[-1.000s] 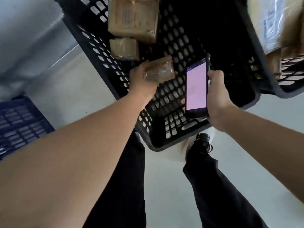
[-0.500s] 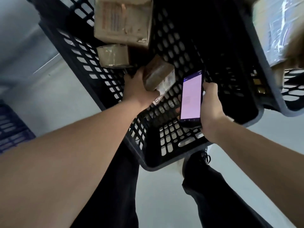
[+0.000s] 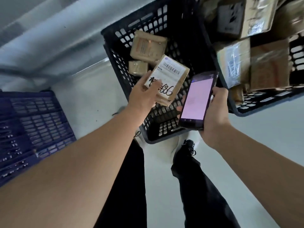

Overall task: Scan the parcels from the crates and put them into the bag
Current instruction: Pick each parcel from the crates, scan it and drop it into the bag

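One parcel [image 3: 169, 79] sits in my left hand [image 3: 144, 94], held up over the near black crate [image 3: 148, 129]. It is a small brown cardboard box with a white label on its upper face, a barcode printed near the far edge and black handwritten figures near my fingers. My thumb lies across the label and my fingers curl under the box, so this grip is closed firmly round it.

Two more parcels lie on the floor of that same crate: a flat brown box with a printed label [image 3: 148, 46] and a smaller squat box wrapped in shiny tape [image 3: 137, 67], the two touching. The crate is black plastic with a perforated grid of holes in its walls and base.

My right hand [image 3: 217, 116] grips one phone [image 3: 197, 99], a dark slab with a glowing pale pink screen, tilted toward the parcel and just beside it. My fingers wrap round its right edge and my thumb comes round its left edge.

A second black crate [image 3: 256, 106] stands to the right, touching the first, and is packed with several cardboard boxes [image 3: 269, 66], some under crinkled clear tape; I cannot count them exactly. One blue plastic crate [image 3: 32, 125] with slotted sides stands well apart at the left. Pale grey floor [image 3: 92, 96] lies beneath everything, with my black trousers [image 3: 128, 186] and one black laced shoe [image 3: 187, 148] below the crate.
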A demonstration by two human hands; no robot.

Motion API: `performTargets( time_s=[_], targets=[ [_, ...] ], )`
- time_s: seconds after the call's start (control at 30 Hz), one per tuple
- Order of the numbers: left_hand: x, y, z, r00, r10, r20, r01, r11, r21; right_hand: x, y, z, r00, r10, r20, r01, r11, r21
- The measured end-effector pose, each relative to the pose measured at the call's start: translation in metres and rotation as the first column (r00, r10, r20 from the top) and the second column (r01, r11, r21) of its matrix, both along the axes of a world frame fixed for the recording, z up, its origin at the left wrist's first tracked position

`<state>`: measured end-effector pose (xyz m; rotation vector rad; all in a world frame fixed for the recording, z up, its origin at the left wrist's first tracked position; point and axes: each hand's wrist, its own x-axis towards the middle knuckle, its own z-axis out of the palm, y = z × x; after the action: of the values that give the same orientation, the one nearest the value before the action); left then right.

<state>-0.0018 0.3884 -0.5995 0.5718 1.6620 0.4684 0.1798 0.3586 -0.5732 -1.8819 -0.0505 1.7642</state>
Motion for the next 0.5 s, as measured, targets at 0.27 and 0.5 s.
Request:
performTargets(
  time_s=[0.27,0.5],
  targets=[
    [-0.012,-0.032,0.098,0.994,-0.067,0.083,0.056,0.991,0.124,-0.011,-0.02,0.104,0.999,-0.044,-0.005,0.044,0.989,0.138],
    [-0.048,-0.07,0.182,0.98,-0.154,0.129,0.122,0.966,0.228,-0.037,-0.061,0.191,0.997,-0.065,-0.03,0.07,0.96,0.27]
  ],
)
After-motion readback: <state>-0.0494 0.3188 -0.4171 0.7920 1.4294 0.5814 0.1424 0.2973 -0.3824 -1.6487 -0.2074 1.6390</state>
